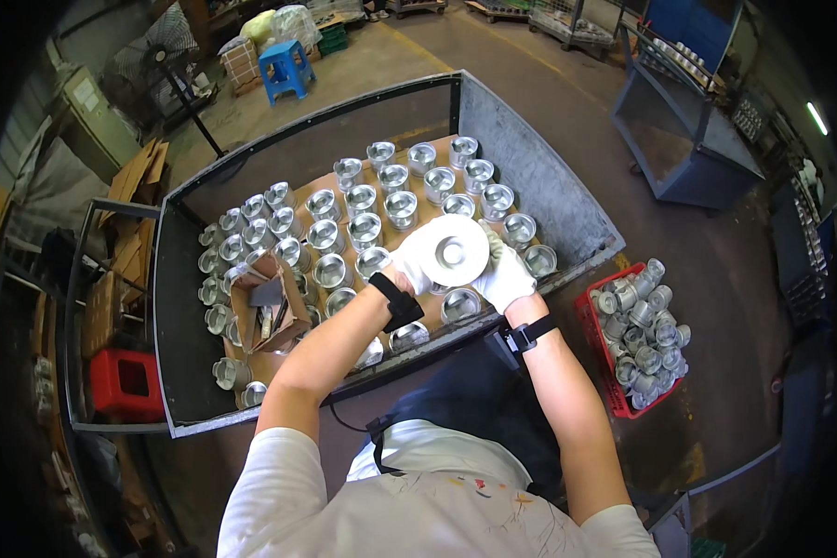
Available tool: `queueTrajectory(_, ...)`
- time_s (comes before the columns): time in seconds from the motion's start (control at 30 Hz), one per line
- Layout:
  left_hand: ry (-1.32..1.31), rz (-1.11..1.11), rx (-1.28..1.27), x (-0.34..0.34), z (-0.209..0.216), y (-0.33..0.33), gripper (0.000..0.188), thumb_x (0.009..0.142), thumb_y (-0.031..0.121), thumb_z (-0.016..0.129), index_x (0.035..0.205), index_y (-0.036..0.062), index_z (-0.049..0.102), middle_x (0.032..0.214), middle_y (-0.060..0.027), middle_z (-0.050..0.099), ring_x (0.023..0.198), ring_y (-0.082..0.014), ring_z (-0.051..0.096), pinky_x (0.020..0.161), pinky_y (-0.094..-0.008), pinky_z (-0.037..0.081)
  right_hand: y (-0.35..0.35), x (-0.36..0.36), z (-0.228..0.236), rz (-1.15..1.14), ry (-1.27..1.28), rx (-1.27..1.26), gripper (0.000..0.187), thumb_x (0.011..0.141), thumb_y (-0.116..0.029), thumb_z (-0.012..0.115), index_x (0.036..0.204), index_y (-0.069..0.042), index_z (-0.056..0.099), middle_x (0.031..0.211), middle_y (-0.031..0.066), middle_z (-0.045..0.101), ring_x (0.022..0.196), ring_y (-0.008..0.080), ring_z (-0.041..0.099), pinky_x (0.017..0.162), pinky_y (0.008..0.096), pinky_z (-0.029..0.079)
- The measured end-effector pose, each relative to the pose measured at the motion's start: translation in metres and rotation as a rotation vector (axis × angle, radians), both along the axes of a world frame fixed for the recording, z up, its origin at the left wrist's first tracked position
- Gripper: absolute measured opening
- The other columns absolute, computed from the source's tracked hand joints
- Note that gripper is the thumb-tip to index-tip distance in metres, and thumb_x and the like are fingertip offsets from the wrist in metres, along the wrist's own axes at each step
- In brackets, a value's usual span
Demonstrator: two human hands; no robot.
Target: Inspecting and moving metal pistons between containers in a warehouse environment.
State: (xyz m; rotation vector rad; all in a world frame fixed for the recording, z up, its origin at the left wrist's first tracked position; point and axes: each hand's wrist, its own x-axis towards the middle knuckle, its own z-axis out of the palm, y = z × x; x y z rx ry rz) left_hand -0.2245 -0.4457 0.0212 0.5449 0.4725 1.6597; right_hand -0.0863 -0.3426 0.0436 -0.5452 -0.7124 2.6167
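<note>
A round, bright metal casting point(459, 253) with a raised middle is held up over the near side of the cart, its round face towards me. My left hand point(413, 264), in a white glove, grips it from the left. My right hand point(506, 273), also gloved in white, is closed on its right edge; some fingers are hidden behind the piece. Below and beyond my hands, rows of cup-shaped silvery castings point(400, 209) stand on a brown cardboard sheet point(418, 237) inside the metal cart point(539, 163).
An open cardboard box point(293, 321) with small tools sits among the castings at left. On the floor to my right, a red crate point(614, 391) is heaped with similar castings. A second cart point(670, 149) stands far right; a blue stool point(285, 71) is beyond the cart.
</note>
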Motion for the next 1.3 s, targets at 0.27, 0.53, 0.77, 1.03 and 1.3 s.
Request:
queueTrajectory(0.27,-0.100,-0.155,-0.075,-0.022,-0.001,0.001,0.035,0.101,0.018,0.052,0.133,0.0045,0.053,0.123,-0.0107,0.064,0.106,-0.0203,0.066,0.091,-0.0354,0.057,-0.004,-0.001,0.001,0.093,0.131,-0.165,0.033,0.100,-0.026,0.056,0.125,-0.004,0.058,0.121,0.0109,0.065,0.111,0.0220,0.062,0.099,0.0397,0.050)
queueTrajectory(0.53,-0.026,-0.153,-0.152,-0.028,0.009,0.011,0.035,0.103,0.022,0.045,0.132,0.0036,0.054,0.120,-0.0072,0.065,0.100,-0.0192,0.067,0.088,-0.0324,0.057,-0.013,0.005,0.015,0.097,0.164,-0.051,0.041,0.098,-0.031,0.059,0.127,-0.001,0.057,0.120,0.0120,0.065,0.112,0.0233,0.061,0.098,0.0365,0.049)
queueTrajectory(0.77,0.078,0.107,-0.240,-0.011,0.038,0.006,0.033,0.103,0.020,0.048,0.129,0.0026,0.057,0.124,-0.0084,0.065,0.110,-0.0194,0.064,0.096,-0.0334,0.053,-0.011,0.006,0.019,-0.171,0.087,0.189,0.037,0.098,-0.024,0.060,0.128,-0.003,0.056,0.120,0.0089,0.063,0.109,0.0212,0.060,0.098,0.0365,0.047)
queueTrajectory(1.03,-0.462,-0.232,-0.114,0.011,0.042,-0.010,0.049,0.105,0.036,0.039,0.142,0.0058,0.046,0.140,-0.0127,0.055,0.127,-0.0272,0.054,0.106,-0.0508,0.042,0.000,0.010,0.010,-0.372,0.024,0.601,0.029,0.097,-0.018,0.059,0.121,-0.001,0.062,0.114,0.0055,0.065,0.107,0.0148,0.058,0.095,0.0304,0.045)
queueTrajectory(1.3,-0.134,0.041,-0.226,0.025,0.038,-0.013,0.053,0.099,0.040,0.052,0.141,0.0081,0.045,0.138,-0.0123,0.055,0.122,-0.0285,0.057,0.104,-0.0487,0.044,-0.001,0.009,0.012,-0.374,-0.173,0.885,0.026,0.099,-0.016,0.056,0.119,-0.001,0.063,0.108,0.0046,0.064,0.102,0.0136,0.056,0.091,0.0295,0.045)
